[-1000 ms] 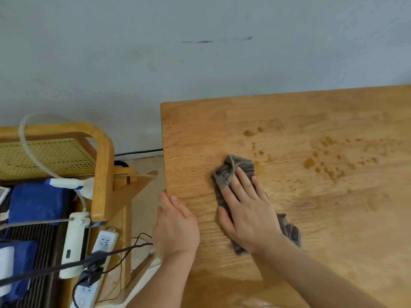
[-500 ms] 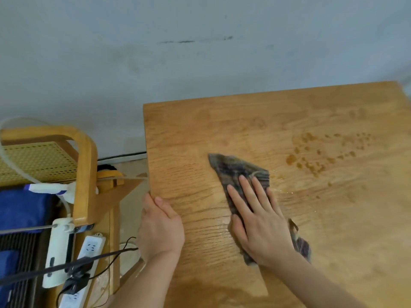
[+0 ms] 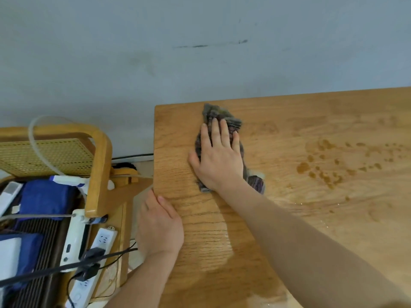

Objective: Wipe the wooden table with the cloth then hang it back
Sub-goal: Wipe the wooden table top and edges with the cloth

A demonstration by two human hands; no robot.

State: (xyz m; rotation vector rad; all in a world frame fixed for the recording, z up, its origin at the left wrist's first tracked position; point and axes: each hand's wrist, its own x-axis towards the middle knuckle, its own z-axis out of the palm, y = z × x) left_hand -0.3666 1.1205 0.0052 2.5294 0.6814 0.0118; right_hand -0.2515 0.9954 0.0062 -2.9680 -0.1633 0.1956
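A dark striped cloth (image 3: 224, 117) lies crumpled near the far left corner of the wooden table (image 3: 311, 218). My right hand (image 3: 219, 156) presses flat on the cloth with straight, spread fingers. My left hand (image 3: 159, 225) rests on the table's left edge, thumb on top and fingers over the side. Brown droplet stains (image 3: 322, 167) are scattered on the wood to the right of the cloth.
A grey wall (image 3: 200, 52) runs right behind the table. Left of the table stands a wooden chair (image 3: 97, 165) with a woven back, holding blue fabric (image 3: 44, 198), white power strips (image 3: 97, 247), cables and a clear hose (image 3: 35, 147).
My right hand has pushed the cloth away from me and leftward, up to the table's far left corner. My left hand stays on the table edge.
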